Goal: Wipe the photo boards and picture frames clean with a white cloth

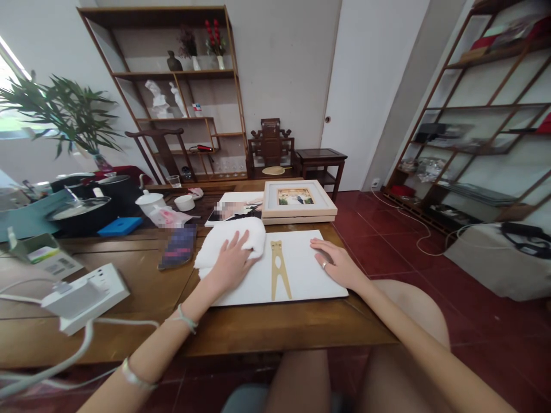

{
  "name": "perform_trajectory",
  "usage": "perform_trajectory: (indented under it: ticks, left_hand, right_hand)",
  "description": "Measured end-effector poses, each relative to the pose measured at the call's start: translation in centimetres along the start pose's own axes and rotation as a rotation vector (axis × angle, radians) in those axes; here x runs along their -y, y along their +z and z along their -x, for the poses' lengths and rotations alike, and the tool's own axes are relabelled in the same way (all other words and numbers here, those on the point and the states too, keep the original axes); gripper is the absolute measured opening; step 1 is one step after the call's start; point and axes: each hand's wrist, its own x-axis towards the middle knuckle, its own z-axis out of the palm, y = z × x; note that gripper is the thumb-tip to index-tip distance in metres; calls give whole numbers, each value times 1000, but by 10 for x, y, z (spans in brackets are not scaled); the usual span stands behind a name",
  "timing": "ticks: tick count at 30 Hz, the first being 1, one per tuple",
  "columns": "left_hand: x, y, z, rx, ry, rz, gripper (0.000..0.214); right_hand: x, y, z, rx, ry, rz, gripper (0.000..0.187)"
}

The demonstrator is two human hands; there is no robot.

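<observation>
Left hand (230, 261) lay palm-down on a soft white folded cloth (217, 236), fingers spread and flat, pressing on it rather than pinching; nothing closed in the hand. Wrist was straight, forearm running in from lower left, with a thin pale bracelet (187, 319) at the wrist and a second band further up the arm. The cloth sat on the far left corner of a white flat rectangular board (301, 278), overhanging its left edge. Right hand (338, 265) rested palm-down on the board's right edge, fingers loosely extended and pointing left, holding nothing, with a ring (325, 265) on one finger. Between the hands a tan clothespin-shaped flat stand piece (279, 269) lay on the board, just beside the cloth, touched by neither hand. The board lay on a brown wooden table (258, 330), near its front edge. Just behind the board sat a white square picture frame with a colour photo (298, 201). Well to the left lay a white power strip (86, 292) with its cable. No brand or writing was legible; the box labels at far left were too small to read.
</observation>
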Motion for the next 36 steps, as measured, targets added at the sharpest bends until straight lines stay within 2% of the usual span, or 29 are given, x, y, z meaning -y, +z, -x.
perform_trajectory:
  ticks: [3,5,11,14,16,18,25,28,30,32,36]
  left_hand:
    - [-2,-5,-6,37,9,8,37]
    - [-9,-10,5,83,29,11,36]
    - [-44,-18,78,159,29,-33,34]
    - [-51,-17,97,176,63,-16,33]
    - [-49,-15,94,168,43,0,33]
    - [-43,-12,80,141,18,2,33]
    - [-7,0,7,13,-34,1,37]
    - [1,1,-15,-4,-29,4,40]
    - [-2,-1,-18,1,-16,5,39]
    - [-13,-5,-11,20,13,16,38]
    - [-48,-9,28,67,77,-1,34]
  right_hand:
    - [0,0,0,-3,3,-2,33]
    - [0,-1,0,6,5,3,33]
    - [-1,0,0,3,-12,3,33]
    - [-2,1,1,-1,-12,-5,33]
    - [-3,1,1,-8,-8,-11,33]
    - [-3,2,1,-17,-8,-19,32]
    - [-2,2,0,-34,-13,-31,31]
    - [-3,2,0,-38,-12,-31,30]
    - [-2,2,0,-30,-10,-26,31]
    - [-1,1,0,-17,-7,-17,31]
    - [0,0,0,-11,-7,-9,32]
